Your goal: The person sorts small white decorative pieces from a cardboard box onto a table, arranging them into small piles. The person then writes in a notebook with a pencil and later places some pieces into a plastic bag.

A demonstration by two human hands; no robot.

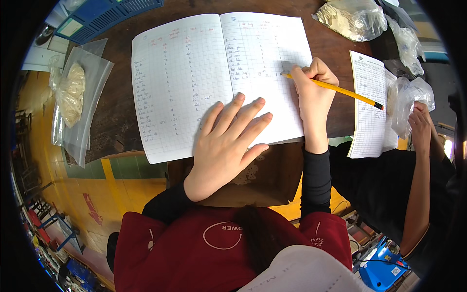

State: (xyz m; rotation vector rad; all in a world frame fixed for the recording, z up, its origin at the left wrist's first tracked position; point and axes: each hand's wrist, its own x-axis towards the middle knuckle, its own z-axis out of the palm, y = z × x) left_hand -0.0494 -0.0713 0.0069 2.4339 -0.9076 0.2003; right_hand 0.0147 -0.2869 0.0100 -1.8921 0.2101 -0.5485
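An open squared notebook (pixel 175 58) lies on the dark wooden table, both pages bearing handwritten columns. My left hand (pixel 231 136) rests flat across its lower middle, fingers spread over the fold. In my right hand (pixel 316 97) a yellow pencil (pixel 340 90) is gripped, its tip at the writing on the right page and its dark end pointing out to the right. The side of that hand lies along the right page's edge.
Left of the notebook lies a clear bag of pale pieces (pixel 73 95); a blue crate (pixel 102 19) stands behind it. At far right are another bag (pixel 348 19), a ruled sheet pad (pixel 367 107), and a co-worker's hand (pixel 421 119) holding a plastic bag (pixel 408 104). An open box (pixel 277 190) sits below the table edge.
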